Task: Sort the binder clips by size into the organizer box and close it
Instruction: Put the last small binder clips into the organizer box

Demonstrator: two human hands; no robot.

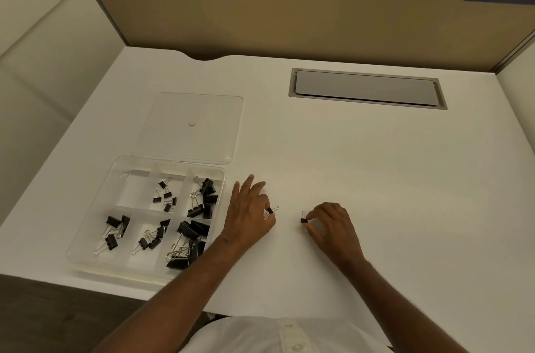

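left hand (249, 213) pinches small black clip (271, 210) | right hand (333, 225) pinches tiny black clip (303, 219)

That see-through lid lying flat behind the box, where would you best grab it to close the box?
Take the clear lid by its near edge, beside the organizer box, coming from the front. It lies flat and thin on the desk, so only a rim offers a pinch, thumb above and fingers slid beneath.
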